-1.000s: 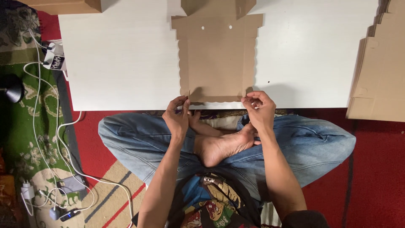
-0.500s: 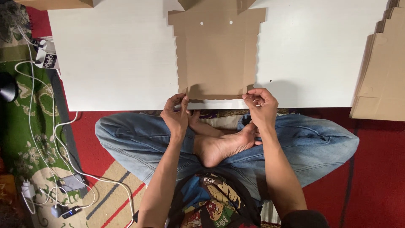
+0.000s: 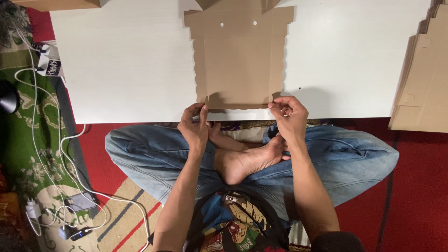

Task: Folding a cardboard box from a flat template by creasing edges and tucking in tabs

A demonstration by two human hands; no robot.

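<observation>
A flat brown cardboard box blank (image 3: 239,56) with scalloped side edges and two small holes lies on a low white table (image 3: 130,65). Its near flap is lifted a little off the table. My left hand (image 3: 195,125) pinches the flap's near left corner. My right hand (image 3: 289,117) pinches the near right corner. Both hands are at the table's front edge, above my crossed legs in blue jeans.
A stack of flat cardboard blanks (image 3: 422,79) rests at the table's right end. Another cardboard piece (image 3: 60,3) sits at the far left corner. White cables and chargers (image 3: 51,140) trail over the green rug on the left. Red carpet lies to the right.
The view has shifted slightly, so the table and blank sit a bit higher and more to the left. Both hands have kept their pinch on the near flap, raising it slightly.
</observation>
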